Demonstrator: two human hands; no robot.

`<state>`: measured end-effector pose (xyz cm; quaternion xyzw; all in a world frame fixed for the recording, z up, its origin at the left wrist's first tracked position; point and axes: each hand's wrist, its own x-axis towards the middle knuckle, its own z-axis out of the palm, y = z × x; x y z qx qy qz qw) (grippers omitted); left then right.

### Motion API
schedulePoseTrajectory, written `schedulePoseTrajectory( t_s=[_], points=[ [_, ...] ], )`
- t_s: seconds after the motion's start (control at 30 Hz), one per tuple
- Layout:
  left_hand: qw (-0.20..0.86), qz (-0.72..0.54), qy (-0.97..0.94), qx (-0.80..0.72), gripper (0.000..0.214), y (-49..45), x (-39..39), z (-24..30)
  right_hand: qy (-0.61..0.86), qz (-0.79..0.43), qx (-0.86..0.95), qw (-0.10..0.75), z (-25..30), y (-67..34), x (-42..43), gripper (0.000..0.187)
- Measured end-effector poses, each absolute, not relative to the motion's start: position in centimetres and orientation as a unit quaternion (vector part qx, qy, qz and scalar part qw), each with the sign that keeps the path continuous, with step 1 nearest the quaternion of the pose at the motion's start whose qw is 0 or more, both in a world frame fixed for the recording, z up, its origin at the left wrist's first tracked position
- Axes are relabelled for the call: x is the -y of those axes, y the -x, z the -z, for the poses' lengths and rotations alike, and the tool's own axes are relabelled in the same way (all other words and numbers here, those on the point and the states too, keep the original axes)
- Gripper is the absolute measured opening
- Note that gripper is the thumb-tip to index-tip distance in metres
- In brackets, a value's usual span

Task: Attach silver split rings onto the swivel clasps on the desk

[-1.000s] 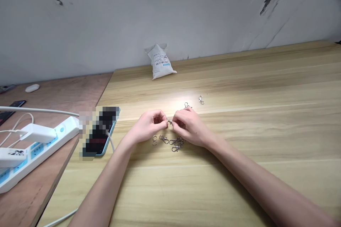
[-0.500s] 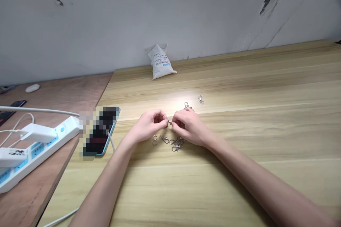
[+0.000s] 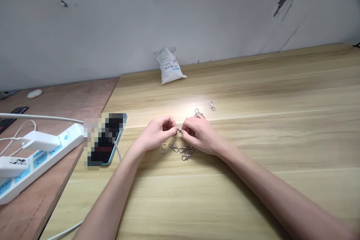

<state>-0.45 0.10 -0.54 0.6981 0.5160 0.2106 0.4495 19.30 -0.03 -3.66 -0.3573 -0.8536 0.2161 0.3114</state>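
Over the counter (image 3: 247,195), the left hand (image 3: 158,133) and the right hand (image 3: 199,134) pinch one metal clasp (image 3: 179,130) with their fingers (image 3: 171,132), and the work seems unfinished, as rings (image 3: 163,151) and other clasps (image 3: 185,157) lie nearby.

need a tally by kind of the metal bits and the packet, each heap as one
Clasp heaps, near heap and far heap: 2
Clasps lying apart: 2
Loose rings: 2
Metal piece between left hand and right hand: 1
White packet: 1
Total: 8
Clasps within the heaps overlap too much to count.
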Motion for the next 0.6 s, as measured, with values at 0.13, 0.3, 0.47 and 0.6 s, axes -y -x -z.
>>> schedulePoseTrajectory(
  t_s=[0.13, 0.3, 0.47, 0.6],
  points=[
    [0.449, -0.209, -0.697, -0.518, 0.011, 0.40, -0.06, 0.48, 0.358, -0.218, 0.853, 0.311, 3.61, -19.30, 0.07, 0.013],
    [0.453, -0.213, -0.697, -0.514, 0.012, 0.38, -0.12, 0.48, 0.357, -0.217, 0.851, 0.318, 3.65, -19.25, 0.09, 0.013],
    [0.445, -0.216, -0.697, -0.519, 0.013, 0.35, -0.13, 0.42, 0.356, -0.218, 0.848, 0.327, 3.61, -19.27, 0.09, 0.013],
    [0.438, -0.221, -0.699, -0.520, 0.014, 0.33, -0.10, 0.34, 0.355, -0.219, 0.848, 0.328, 3.55, -19.32, 0.11, 0.014]
  ],
)
